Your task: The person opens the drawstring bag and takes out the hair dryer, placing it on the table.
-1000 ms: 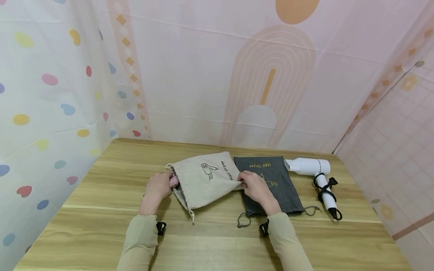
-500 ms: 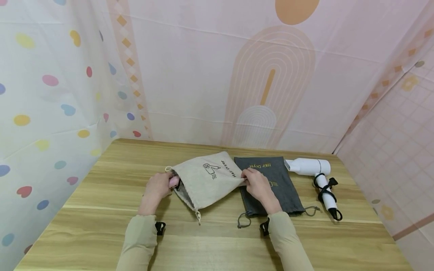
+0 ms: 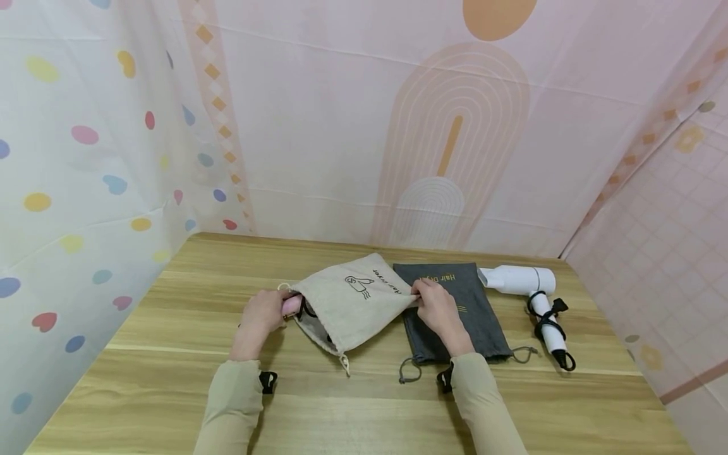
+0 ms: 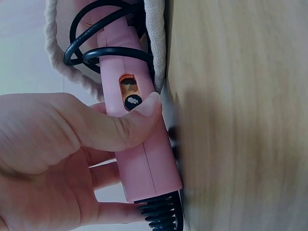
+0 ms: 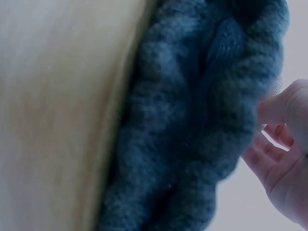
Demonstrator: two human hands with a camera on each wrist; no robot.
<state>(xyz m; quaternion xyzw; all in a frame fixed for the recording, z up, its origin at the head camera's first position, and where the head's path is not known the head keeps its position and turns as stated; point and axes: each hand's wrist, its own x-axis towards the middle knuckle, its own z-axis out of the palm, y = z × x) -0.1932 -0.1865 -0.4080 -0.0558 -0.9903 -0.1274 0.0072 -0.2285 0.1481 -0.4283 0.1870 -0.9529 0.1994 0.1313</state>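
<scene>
My left hand (image 3: 263, 314) grips the pink handle (image 4: 139, 163) of a hair dryer, thumb beside its switch. A black cord (image 4: 118, 50) is looped around the handle, which sticks out of the mouth of a beige drawstring bag (image 3: 352, 309). The rest of the dryer is hidden inside the bag. At the bag's bottom corner, my right hand (image 3: 439, 311) pinches the cloth, pulling it taut over a dark grey drawstring bag (image 3: 455, 344). The grey bag's gathered opening (image 5: 192, 144) fills much of the right wrist view.
A white hair dryer (image 3: 514, 280) with a black cord wound around its handle lies at the right, beside the grey bag. Everything rests on a wooden table (image 3: 364, 417). A patterned curtain (image 3: 318, 126) hangs behind the table's back edge.
My right hand has moved slightly right and up, drawing the beige bag rightward. Its mouth gapes wider and more of the dryer's cord shows. My left hand has stayed nearly in place.
</scene>
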